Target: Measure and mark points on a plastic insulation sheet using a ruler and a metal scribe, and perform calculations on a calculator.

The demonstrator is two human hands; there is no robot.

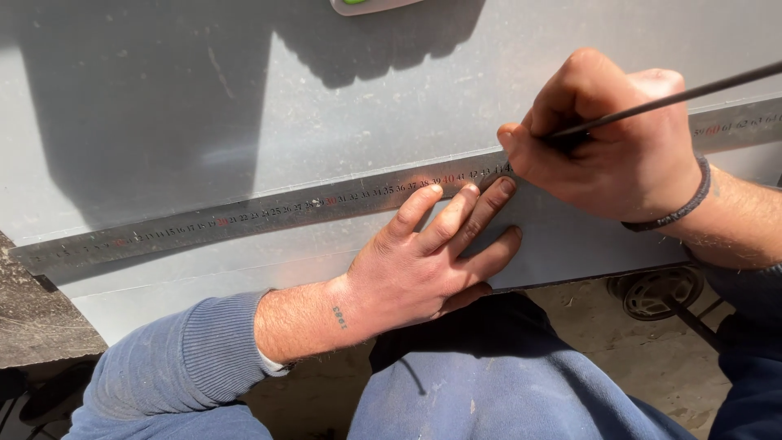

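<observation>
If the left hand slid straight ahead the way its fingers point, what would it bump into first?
The left hand lies flat on the grey sheet, fingertips already touching the metal ruler. So the ruler comes first; beyond it, probably the right hand holding the thin marking tool.

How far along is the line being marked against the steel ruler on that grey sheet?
Done: the steel ruler lies across the grey sheet, pinned flat by the left hand. In hand: the right hand holds a thin rod with its tip at the ruler's upper edge. Left: no finished line can be made out along the ruler.
</observation>
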